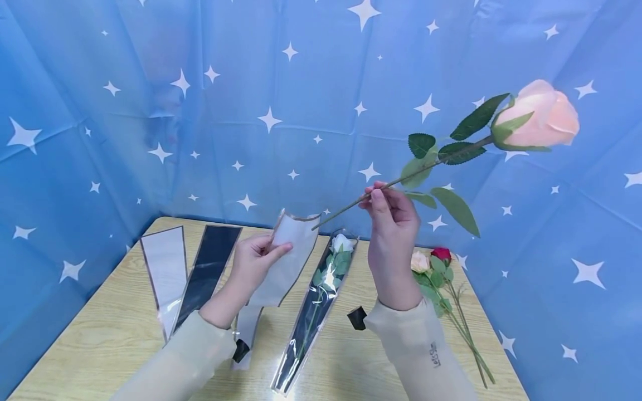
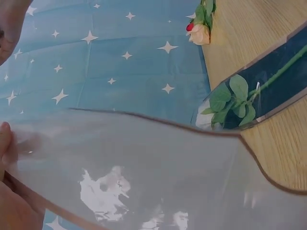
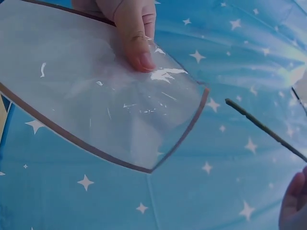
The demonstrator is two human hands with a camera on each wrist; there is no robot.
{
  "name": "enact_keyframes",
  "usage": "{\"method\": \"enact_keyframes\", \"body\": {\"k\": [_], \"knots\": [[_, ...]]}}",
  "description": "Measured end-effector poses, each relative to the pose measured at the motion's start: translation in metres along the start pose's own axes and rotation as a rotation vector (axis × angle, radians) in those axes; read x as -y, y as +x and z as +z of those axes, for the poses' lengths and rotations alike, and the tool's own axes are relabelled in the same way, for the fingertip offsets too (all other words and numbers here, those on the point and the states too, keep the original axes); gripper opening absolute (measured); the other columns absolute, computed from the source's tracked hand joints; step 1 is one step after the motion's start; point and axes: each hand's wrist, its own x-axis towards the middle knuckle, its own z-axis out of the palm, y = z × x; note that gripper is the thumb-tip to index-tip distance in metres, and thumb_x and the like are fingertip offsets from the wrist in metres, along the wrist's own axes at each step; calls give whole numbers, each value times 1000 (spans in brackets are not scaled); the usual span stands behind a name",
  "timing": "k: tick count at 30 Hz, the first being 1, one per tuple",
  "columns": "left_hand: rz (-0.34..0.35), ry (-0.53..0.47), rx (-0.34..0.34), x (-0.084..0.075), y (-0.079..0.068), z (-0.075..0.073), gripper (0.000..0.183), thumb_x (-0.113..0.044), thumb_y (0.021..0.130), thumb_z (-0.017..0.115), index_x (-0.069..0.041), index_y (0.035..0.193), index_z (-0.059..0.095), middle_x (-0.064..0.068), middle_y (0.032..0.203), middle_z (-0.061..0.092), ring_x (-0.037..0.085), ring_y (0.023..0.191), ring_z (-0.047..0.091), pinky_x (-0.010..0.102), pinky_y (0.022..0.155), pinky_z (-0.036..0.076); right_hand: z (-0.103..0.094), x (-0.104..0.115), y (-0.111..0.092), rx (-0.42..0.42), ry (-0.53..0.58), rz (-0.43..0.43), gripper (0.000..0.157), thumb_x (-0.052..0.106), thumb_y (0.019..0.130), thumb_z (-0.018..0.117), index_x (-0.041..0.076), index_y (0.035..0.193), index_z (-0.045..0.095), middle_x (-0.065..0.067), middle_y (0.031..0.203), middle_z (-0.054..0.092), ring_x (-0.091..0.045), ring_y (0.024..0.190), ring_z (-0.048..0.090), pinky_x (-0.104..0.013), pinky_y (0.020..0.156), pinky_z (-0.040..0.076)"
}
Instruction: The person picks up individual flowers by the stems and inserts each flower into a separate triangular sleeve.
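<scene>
My left hand (image 1: 258, 259) pinches a white flower sleeve with a brown border (image 1: 291, 262) near its wide upper end, thumb on the front face. In the right wrist view that sleeve (image 3: 96, 91) looks glossy, and its mouth is bowed. Raised to the right, my right hand (image 1: 393, 234) holds a pale pink artificial rose (image 1: 539, 117) by its green stem between thumb and fingers. The bloom points up and right. The stem's cut end (image 3: 235, 104) is near the sleeve's mouth; in the right wrist view a gap shows between them.
A white rose in a black-backed clear sleeve (image 1: 316, 312) lies mid-table. At left lie a white sleeve (image 1: 165, 262) and a black sleeve (image 1: 208, 267). A cream rose (image 1: 419, 262) and a red rose (image 1: 441, 255) lie at right. Behind hangs a blue star-patterned curtain (image 1: 321, 83).
</scene>
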Motion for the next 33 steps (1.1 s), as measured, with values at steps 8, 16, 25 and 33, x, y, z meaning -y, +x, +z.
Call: {"method": "enact_keyframes", "body": {"k": [8,16,25,33], "knots": [[151,84,23,3,-3,3,12,-21,82,73,-10,76,73,-3,60,51,10,56,40,21,48,32,4,-4,10,-58,17,-18,13,-2,92,57,2,97,68,-7,90,66,-18,83,62,-30,76,51],[249,144,34,2,-5,5,8,-17,82,73,-10,77,74,-2,69,64,8,56,43,22,49,34,0,-12,14,-76,-18,34,13,1,91,58,7,95,69,-4,89,66,-18,85,62,-27,75,51],[236,101,31,2,-5,5,8,-16,81,74,-10,76,73,-3,65,60,7,54,40,22,48,33,-6,-21,6,-35,-79,127,17,1,91,58,13,92,70,-1,93,67,-14,86,62,-27,79,51],[130,9,19,0,-6,7,9,-20,80,75,-11,81,74,0,57,53,9,53,40,22,46,31,-5,-30,-1,53,-195,158,17,2,90,61,17,92,71,2,90,70,-12,82,64,-27,79,52]]}}
